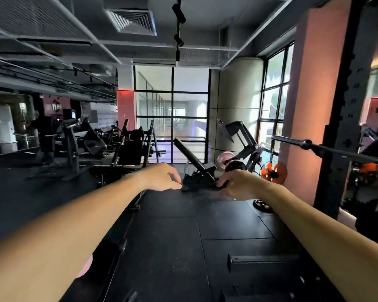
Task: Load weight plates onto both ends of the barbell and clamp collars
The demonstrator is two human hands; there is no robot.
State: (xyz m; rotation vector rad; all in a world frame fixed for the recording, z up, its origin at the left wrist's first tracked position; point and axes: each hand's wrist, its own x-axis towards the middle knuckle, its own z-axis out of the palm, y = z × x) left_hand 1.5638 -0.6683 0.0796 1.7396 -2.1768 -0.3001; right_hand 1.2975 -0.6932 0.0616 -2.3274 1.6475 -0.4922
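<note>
The barbell (327, 149) rests across the black rack upright (345, 131) at the right, its bare sleeve end pointing left toward the window. Both my arms reach straight ahead at chest height. My left hand (164, 177) has its fingertips pinched together with nothing visible in them. My right hand (238, 184) curls its fingers against a dark shape that merges with the bench base (199, 177) behind, so I cannot tell whether it holds anything. A small black plate (262, 205) lies on the floor below my right hand. Orange plates (273, 173) stand beyond it.
An incline bench (190, 153) stands straight ahead, with a pink plate (225, 158) on a machine beside it. Black gym machines (74, 144) fill the left side. A pink pillar (303, 105) stands behind the rack. A low black bar (264, 261) lies on the rubber floor.
</note>
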